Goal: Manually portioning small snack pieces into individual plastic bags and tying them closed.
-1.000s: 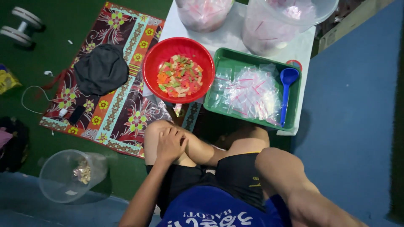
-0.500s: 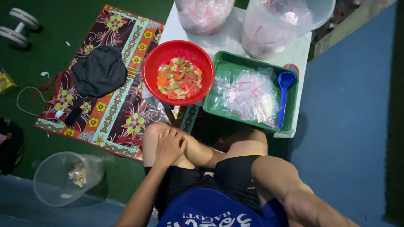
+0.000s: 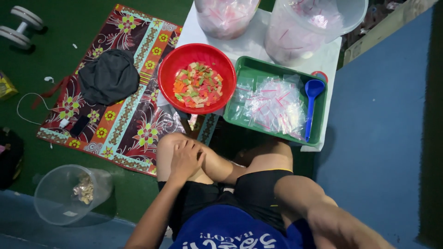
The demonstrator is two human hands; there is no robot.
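A seated person rests the left hand (image 3: 185, 159), fingers loose and flat, holding nothing, on a bent knee (image 3: 171, 146). The right hand is out of view past the frame's edge. Just ahead sit a red bowl (image 3: 170, 76) of coloured pieces and a green tray (image 3: 251, 74) of clear packets with a blue scoop (image 3: 312, 103).

Posture: seated, legs crossed, seen from above.
Left hand (image 3: 185, 159): laid flat on the raised left knee (image 3: 171, 144), fingers spread and relaxed, nothing held.
Left arm: extended forward from the lower edge, nearly straight.
Right forearm (image 3: 332, 221): seen blurred at the lower right; the right hand is cut off by the frame.
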